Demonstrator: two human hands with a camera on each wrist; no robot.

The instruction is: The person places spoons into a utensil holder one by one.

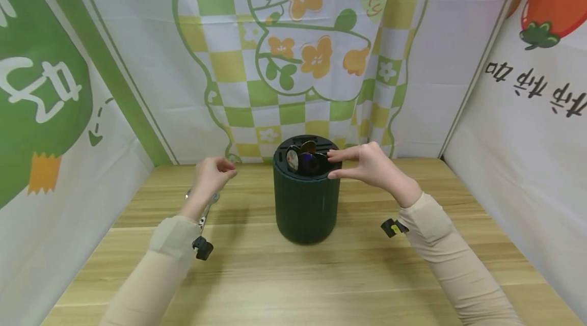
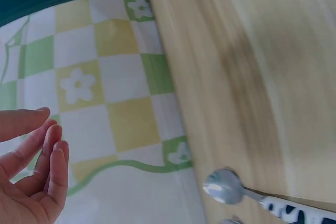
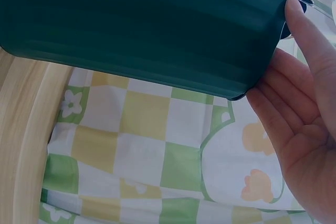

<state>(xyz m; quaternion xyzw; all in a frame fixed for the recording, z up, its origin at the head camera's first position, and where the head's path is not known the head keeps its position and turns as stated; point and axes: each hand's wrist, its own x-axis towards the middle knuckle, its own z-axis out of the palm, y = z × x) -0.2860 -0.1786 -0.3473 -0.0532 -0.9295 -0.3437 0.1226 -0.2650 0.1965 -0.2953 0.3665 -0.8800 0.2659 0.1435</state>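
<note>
A dark green ribbed cylindrical holder [image 1: 306, 209] stands upright on the wooden table, with a slotted black top. Several shiny rounded pieces [image 1: 309, 164], shaped like spoon heads, stick out of its opening. My right hand [image 1: 367, 163] is at the holder's right rim, thumb and fingers extended and apart. In the right wrist view its fingertips are right at the holder's top edge. My left hand [image 1: 212, 178] hovers left of the holder, fingers loosely bent, thumb near the fingertips, nothing between them. Below it lies a spoon [image 2: 223, 186] with a black-and-white patterned handle.
A second spoon head [image 2: 230, 221] shows partly beside the first. Printed curtains [image 1: 302, 61] hang behind the table [image 1: 302, 285] and along both sides. Each wrist carries a small black camera.
</note>
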